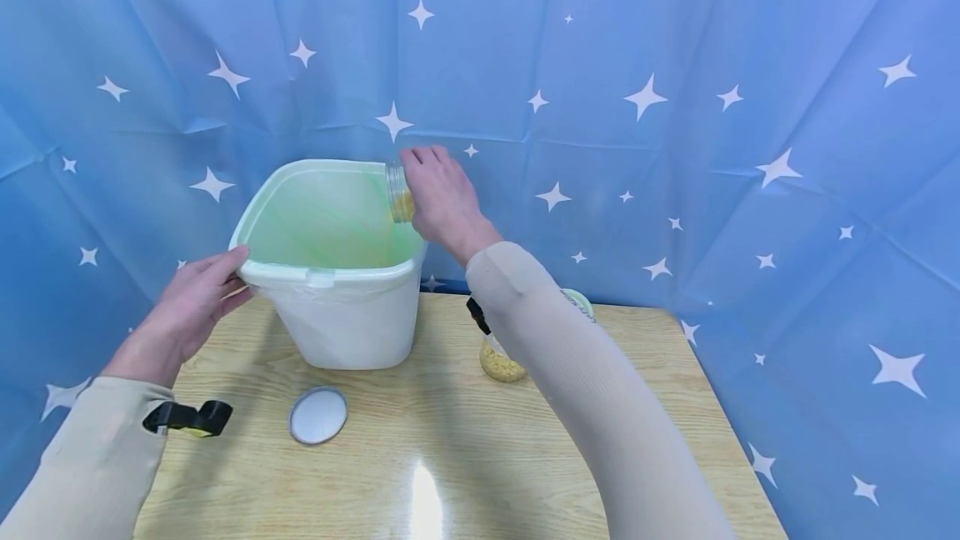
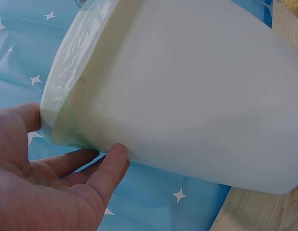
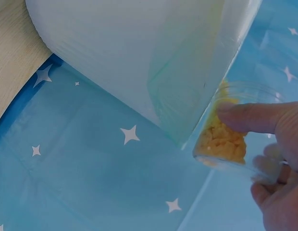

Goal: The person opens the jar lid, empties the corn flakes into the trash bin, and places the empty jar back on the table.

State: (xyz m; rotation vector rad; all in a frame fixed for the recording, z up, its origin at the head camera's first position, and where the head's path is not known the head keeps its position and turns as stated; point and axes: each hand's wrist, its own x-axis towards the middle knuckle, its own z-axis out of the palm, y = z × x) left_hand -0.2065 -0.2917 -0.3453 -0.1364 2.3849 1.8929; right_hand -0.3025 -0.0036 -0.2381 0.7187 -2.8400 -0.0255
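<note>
A white trash bin (image 1: 360, 319) with a thin green bag (image 1: 322, 211) lining it stands toward the back left of the table. My left hand (image 1: 191, 302) grips the bin's rim at its left front corner, thumb at the rim and fingers against the side below. My right hand (image 1: 446, 202) holds a clear glass jar (image 1: 400, 194) tipped on its side at the bin's right rim, its mouth toward the inside. Yellow crumbly food (image 3: 218, 142) lies along the jar's lower wall. The bottom of the bin's inside is hidden.
A round, pale lid (image 1: 318, 415) lies on the wooden table (image 1: 375, 473) in front of the bin. To the right, a container of yellow crumbs (image 1: 501, 365) and a green-rimmed item (image 1: 577, 301) are partly hidden by my right sleeve. A starry blue curtain (image 1: 600, 107) hangs behind.
</note>
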